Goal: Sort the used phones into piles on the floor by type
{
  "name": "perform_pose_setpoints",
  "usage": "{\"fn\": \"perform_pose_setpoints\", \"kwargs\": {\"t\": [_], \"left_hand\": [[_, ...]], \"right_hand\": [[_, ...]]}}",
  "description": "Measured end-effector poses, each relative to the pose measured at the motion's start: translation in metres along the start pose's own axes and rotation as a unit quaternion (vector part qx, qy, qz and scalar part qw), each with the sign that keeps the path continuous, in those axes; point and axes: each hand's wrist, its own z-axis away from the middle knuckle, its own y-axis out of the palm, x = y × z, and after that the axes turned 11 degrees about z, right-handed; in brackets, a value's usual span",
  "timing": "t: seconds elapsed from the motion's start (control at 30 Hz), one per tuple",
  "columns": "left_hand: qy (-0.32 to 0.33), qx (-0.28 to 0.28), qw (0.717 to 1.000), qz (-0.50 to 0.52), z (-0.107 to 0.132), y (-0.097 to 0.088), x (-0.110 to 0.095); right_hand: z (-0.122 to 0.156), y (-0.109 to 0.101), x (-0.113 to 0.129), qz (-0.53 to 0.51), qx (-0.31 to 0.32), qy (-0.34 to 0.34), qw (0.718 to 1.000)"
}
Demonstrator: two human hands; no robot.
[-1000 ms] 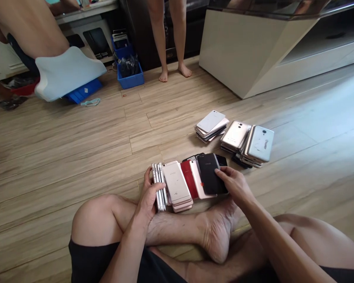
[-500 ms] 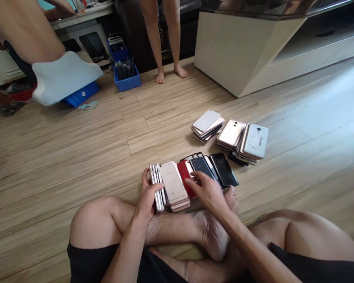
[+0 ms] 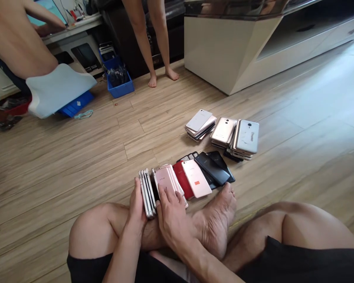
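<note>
Wood-toned floor (image 3: 85,169) spreads beneath everything, and a pale cabinet (image 3: 209,51) stands just past twelve o'clock from the right hand (image 3: 174,216). Three stacks (image 3: 222,129) of phones sit around one o'clock, farther out than the rest. At ten o'clock is a row (image 3: 146,193) of phones on edge, the left hand (image 3: 138,206) against its outer side; whether those fingers close on it I cannot tell. The right hand lies over the pink phones (image 3: 165,177), fingers spread, gripping nothing.

Each phone should be light and stiff, probably slippery-backed, its glass easily cracked; take one by its long sides, the row across its outer faces. The row shows silvery edges; the pink phones overlap, backs up. Around one o'clock, nearer, lie a red phone (image 3: 183,181), a pale phone (image 3: 194,171) and black phones (image 3: 212,168). An orange sticker (image 3: 197,182) marks the pale phone.
</note>
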Motion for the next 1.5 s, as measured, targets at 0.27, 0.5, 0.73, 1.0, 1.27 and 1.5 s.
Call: {"fn": "perform_pose_setpoints", "kwargs": {"t": [0.27,0.5,0.73,1.0,1.27,1.5], "left_hand": [[0.0,0.035,0.999,-0.004,-0.007,0.0,0.0],[-0.074,0.02,0.997,-0.007,-0.008,0.005,-0.011],[-0.177,0.035,0.983,0.042,-0.022,-0.006,-0.021],[-0.162,-0.03,0.986,-0.012,-0.031,0.002,-0.023],[-0.139,-0.017,0.99,0.008,-0.036,0.001,-0.022],[-0.126,-0.009,0.992,0.029,-0.033,-0.002,-0.027]], "right_hand": [[-0.004,0.006,-0.029,-0.057,-0.085,0.047,0.994],[0.005,0.021,-0.027,-0.003,-0.027,0.023,0.999],[0.004,0.022,-0.007,-0.048,-0.005,-0.055,0.997],[0.008,0.017,-0.011,-0.038,0.008,-0.008,0.999],[0.014,0.035,-0.023,-0.209,-0.017,-0.034,0.977],[-0.004,0.028,-0.035,-0.295,-0.05,-0.018,0.954]]}}
